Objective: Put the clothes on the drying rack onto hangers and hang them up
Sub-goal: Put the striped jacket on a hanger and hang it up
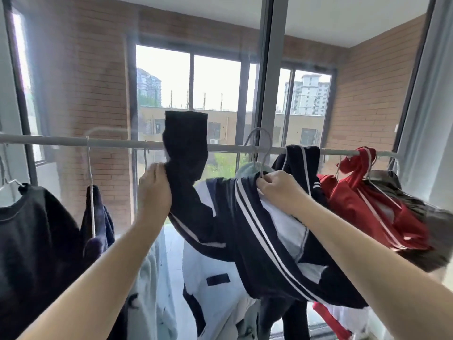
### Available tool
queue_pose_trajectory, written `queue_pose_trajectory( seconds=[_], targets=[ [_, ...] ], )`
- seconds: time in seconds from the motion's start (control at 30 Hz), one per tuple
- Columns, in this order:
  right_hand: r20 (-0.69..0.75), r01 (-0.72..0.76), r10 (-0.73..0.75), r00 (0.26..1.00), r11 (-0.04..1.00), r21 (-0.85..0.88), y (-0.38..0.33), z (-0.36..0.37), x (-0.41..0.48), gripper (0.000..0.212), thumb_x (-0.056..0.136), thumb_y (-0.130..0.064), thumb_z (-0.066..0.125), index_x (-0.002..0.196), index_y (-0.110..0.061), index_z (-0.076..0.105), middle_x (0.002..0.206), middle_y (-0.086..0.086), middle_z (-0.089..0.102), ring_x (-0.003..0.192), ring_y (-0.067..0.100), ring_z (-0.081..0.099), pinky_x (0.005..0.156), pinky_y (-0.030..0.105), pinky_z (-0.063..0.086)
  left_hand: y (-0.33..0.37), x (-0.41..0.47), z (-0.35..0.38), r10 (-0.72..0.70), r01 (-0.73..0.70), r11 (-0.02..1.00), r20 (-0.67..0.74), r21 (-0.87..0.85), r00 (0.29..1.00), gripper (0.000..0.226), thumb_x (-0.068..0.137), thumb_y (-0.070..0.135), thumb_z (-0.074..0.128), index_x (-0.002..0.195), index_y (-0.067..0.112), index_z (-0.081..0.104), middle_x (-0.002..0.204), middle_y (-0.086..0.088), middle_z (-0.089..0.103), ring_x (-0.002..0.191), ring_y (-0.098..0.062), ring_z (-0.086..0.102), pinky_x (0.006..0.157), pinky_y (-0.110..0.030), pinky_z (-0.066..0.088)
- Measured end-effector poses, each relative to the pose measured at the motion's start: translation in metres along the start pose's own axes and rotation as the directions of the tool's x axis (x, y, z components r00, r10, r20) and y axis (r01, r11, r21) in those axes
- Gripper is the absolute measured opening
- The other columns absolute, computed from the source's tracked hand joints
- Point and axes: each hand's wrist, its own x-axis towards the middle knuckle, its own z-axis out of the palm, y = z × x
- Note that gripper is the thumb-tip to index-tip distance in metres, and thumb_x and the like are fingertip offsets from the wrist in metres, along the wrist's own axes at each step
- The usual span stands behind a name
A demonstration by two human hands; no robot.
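- A black sweatshirt and a dark navy garment hang on hangers from the rail at the left.
- The left hand grips the sleeve of the navy striped jacket. Its fingers curl round the cloth, and the cuff stands up above the rail.
- The right hand pinches the jacket's collar edge at the foot of a wire hanger, fingers pressed together. I cannot tell whether the hook sits on the rail.
- A red garment drapes over the rail further right.
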Motion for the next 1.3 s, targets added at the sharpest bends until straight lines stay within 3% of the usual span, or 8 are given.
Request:
queue_pose_trajectory(
  seconds=[0.2,0.37,0.53,0.67,0.87,1.07,1.2,1.3],
  targets=[
    [0.009,0.048,-0.049,0.999,0.995,0.093,0.03,-0.004,-0.054,0.037,0.09,-0.025,0.054,0.062,0.0,0.055,0.05,-0.001,0.047,0.05,0.012,0.041,0.056,0.033,0.037,-0.033,-0.066,-0.006,-0.305,0.318,0.943,0.13,-0.098,0.944,0.019,0.103,0.011,0.033,0.101,0.003,0.051,0.074,-0.002,0.049,0.068,-0.012,0.056,0.042,-0.008,0.039],
    [-0.037,0.037,-0.036,0.999,0.999,0.013,0.041,-0.004,-0.108,0.035,0.091,-0.026,0.055,0.056,-0.02,0.053,0.045,-0.01,0.048,0.048,0.009,0.04,0.055,0.031,0.035,-0.085,-0.1,-0.012,-0.192,0.068,0.92,0.295,0.385,0.936,0.025,0.096,0.017,0.05,0.074,0.006,0.056,0.063,-0.004,0.052,0.071,-0.027,0.052,0.061,-0.034,0.036],
    [-0.042,-0.054,0.055,0.998,0.998,0.026,0.053,0.003,-0.156,0.038,0.09,-0.025,0.058,0.054,-0.019,0.052,0.042,-0.009,0.043,0.044,0.009,0.037,0.054,0.024,0.032,-0.111,-0.142,-0.013,-0.397,0.082,0.808,0.435,0.584,0.808,0.014,0.094,0.017,0.046,0.104,0.015,0.056,0.095,-0.001,0.058,0.088,-0.021,0.053,0.068,-0.029,0.038],
    [-0.05,-0.081,0.084,0.995,0.995,0.06,0.06,0.012,-0.173,0.04,0.09,-0.021,0.059,0.051,-0.022,0.051,0.042,-0.008,0.043,0.044,0.008,0.036,0.051,0.019,0.032,-0.104,-0.153,0.007,-0.378,0.104,0.849,0.456,0.519,0.806,0.028,0.095,0.039,0.045,0.103,0.014,0.056,0.097,-0.001,0.063,0.088,-0.02,0.057,0.074,-0.033,0.042],
    [-0.03,-0.088,0.092,0.995,0.989,0.115,0.059,0.025,-0.177,0.032,0.09,-0.019,0.058,0.06,-0.009,0.055,0.047,-0.006,0.045,0.047,0.009,0.038,0.053,0.023,0.034,-0.088,-0.159,0.038,-0.651,0.742,0.65,0.625,0.166,0.43,0.037,0.088,0.044,0.062,0.109,0.014,0.06,0.101,-0.012,0.07,0.088,-0.027,0.07,0.064,-0.033,0.059],
    [0.021,-0.238,0.241,0.97,0.937,0.257,0.073,0.032,-0.173,0.033,0.088,-0.026,0.058,0.064,-0.004,0.053,0.05,-0.004,0.043,0.053,0.014,0.042,0.059,0.046,0.049,-0.084,-0.157,0.042,-0.549,0.873,0.436,0.704,-0.217,0.449,0.012,0.093,0.013,0.054,0.085,0.007,0.061,0.083,-0.011,0.068,0.082,-0.024,0.064,0.068,-0.033,0.051],
    [-0.024,-0.26,0.27,0.963,0.945,0.201,0.069,0.035,-0.173,0.037,0.092,-0.022,0.059,0.061,-0.003,0.05,0.051,-0.003,0.041,0.05,0.009,0.039,0.055,0.027,0.039,-0.081,-0.151,0.032,-0.397,0.865,0.372,0.785,-0.336,0.475,0.017,0.087,0.016,0.055,0.079,0.008,0.068,0.081,-0.011,0.069,0.078,-0.024,0.067,0.072,-0.032,0.055],
    [-0.092,-0.279,0.292,0.952,0.952,0.125,0.07,0.035,-0.172,0.037,0.092,-0.024,0.058,0.063,-0.001,0.051,0.053,0.003,0.043,0.052,0.013,0.039,0.054,0.032,0.036,-0.076,-0.146,0.023,-0.361,0.888,0.297,0.82,-0.35,0.444,0.026,0.092,0.02,0.051,0.083,0.01,0.073,0.086,-0.01,0.072,0.079,-0.023,0.07,0.074,-0.032,0.057]
  ],
)
